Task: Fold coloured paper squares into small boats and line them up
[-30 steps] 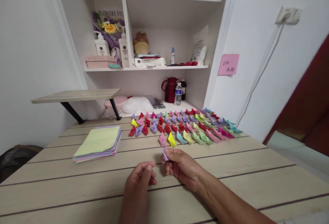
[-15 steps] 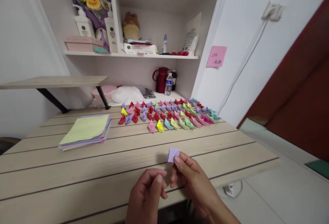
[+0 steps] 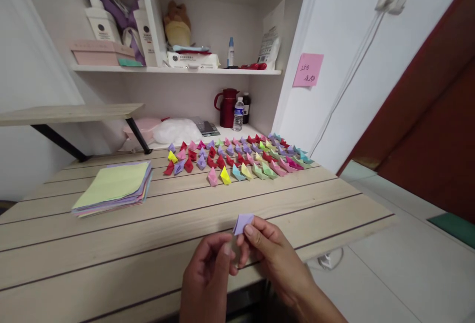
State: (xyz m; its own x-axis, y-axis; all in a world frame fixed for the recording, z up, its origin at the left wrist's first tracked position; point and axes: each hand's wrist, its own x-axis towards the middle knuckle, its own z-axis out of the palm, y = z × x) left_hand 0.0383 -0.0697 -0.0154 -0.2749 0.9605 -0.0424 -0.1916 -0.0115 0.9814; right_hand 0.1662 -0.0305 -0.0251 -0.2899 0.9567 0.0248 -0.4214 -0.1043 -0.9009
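Observation:
My right hand (image 3: 272, 256) pinches a small folded lilac paper piece (image 3: 242, 223) between thumb and fingertips, just above the near edge of the wooden table (image 3: 111, 244). My left hand (image 3: 206, 276) is curled right beside it, fingertips close to the paper's lower part; whether it touches the paper is unclear. Farther back on the table lie rows of small folded paper boats (image 3: 237, 160) in many colours. A stack of coloured square paper sheets (image 3: 113, 189) with a pale green top sheet rests to the left.
A raised wooden shelf board (image 3: 70, 114) stands at the back left. Behind the boats are a dark red jug (image 3: 227, 108), a water bottle (image 3: 238, 115) and a pink box (image 3: 143, 127). White wall shelves hold bottles and boxes. A pink sticky note (image 3: 307, 69) hangs on the wall.
The view has swung right and downward, showing the table's right edge and the floor. Both hands drew nearer to me; the lilac paper turned and now shows a flat face.

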